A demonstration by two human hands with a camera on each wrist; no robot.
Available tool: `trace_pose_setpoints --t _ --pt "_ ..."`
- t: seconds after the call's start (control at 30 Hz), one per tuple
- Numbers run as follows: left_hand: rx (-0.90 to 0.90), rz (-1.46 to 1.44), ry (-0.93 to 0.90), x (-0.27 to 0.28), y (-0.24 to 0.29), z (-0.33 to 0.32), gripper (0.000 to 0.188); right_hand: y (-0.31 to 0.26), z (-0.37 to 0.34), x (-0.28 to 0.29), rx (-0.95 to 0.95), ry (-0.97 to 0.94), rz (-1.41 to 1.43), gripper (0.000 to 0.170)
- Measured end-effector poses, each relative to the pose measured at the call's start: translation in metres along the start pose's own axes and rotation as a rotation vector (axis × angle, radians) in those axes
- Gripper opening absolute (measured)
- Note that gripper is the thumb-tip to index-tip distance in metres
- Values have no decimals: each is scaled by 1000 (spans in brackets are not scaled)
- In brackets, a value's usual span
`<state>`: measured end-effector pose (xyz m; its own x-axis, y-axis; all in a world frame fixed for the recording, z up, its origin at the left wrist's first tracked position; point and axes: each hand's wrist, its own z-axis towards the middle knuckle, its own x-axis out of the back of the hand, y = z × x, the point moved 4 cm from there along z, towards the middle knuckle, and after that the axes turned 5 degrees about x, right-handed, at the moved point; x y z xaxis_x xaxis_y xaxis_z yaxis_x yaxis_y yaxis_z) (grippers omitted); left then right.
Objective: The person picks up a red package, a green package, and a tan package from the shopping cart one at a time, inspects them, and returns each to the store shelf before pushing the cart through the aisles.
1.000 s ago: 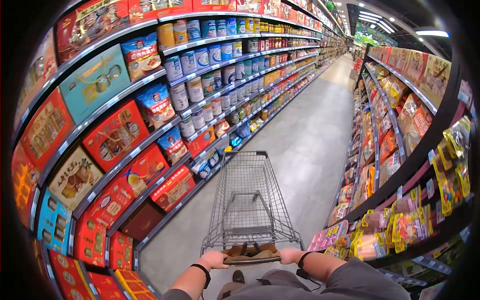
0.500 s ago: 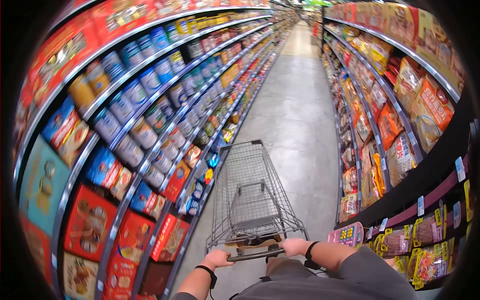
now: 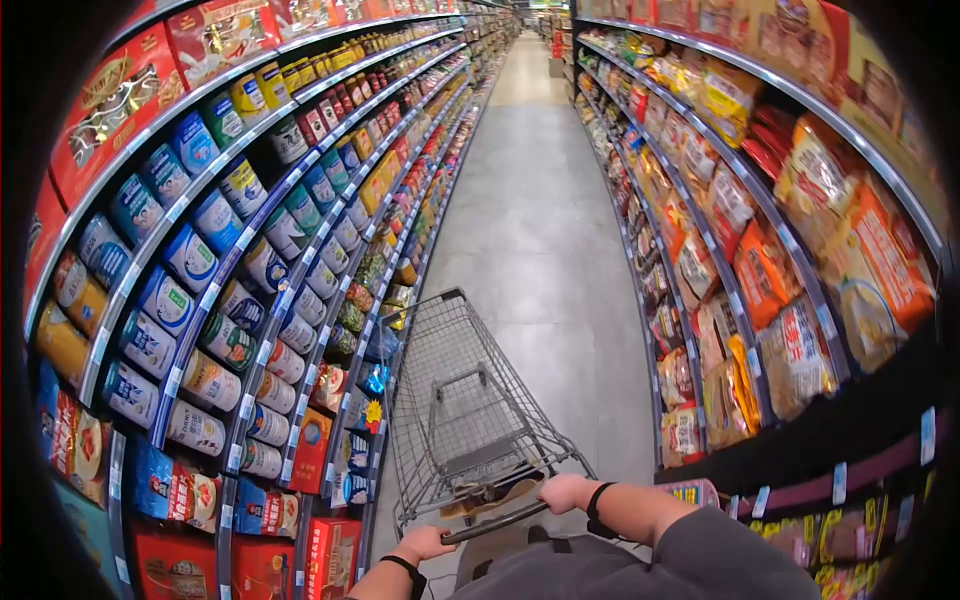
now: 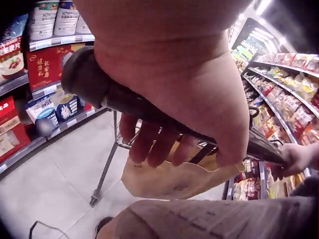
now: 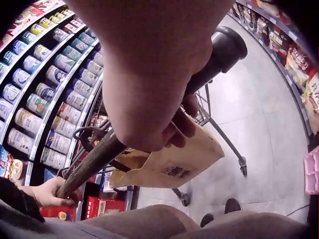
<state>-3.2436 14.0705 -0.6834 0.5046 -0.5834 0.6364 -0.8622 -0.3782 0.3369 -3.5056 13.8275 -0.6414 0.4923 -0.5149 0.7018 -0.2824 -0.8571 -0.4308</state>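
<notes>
A grey wire shopping cart (image 3: 470, 400) stands ahead of the person, its basket angled toward the left shelves. My left hand (image 3: 422, 543) grips the left part of the dark cart handle (image 3: 497, 522), fingers hanging down over its far side in the left wrist view. Farther along, my right hand (image 3: 567, 492) holds the handle's other end. The handle slants, its left end closer to the body. Beneath it hangs a tan bag (image 5: 174, 162) with dark straps, seen in both wrist views.
Shelves of cans (image 3: 190, 255) and red gift boxes (image 3: 185, 560) line the left side, close to the cart. Bagged foods (image 3: 800, 345) fill the right shelves. Between them a grey tiled floor (image 3: 530, 230) runs down the aisle. A pink package (image 3: 692, 492) lies low at right.
The view has turned right and moved forward, so the aisle lies more central and the cans are nearer. The handle has tilted, left end lower in the view. Both hands keep their grip.
</notes>
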Motion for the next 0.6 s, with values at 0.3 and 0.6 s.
trace_pose_setpoints --t 0.3,0.6 --pt "17 -86 -61 154 14 93 56 105 62 120 -91 -76 -19 33" --pt "-44 -103 -131 240 -7 227 60 206 111 236 -159 -152 -27 35"
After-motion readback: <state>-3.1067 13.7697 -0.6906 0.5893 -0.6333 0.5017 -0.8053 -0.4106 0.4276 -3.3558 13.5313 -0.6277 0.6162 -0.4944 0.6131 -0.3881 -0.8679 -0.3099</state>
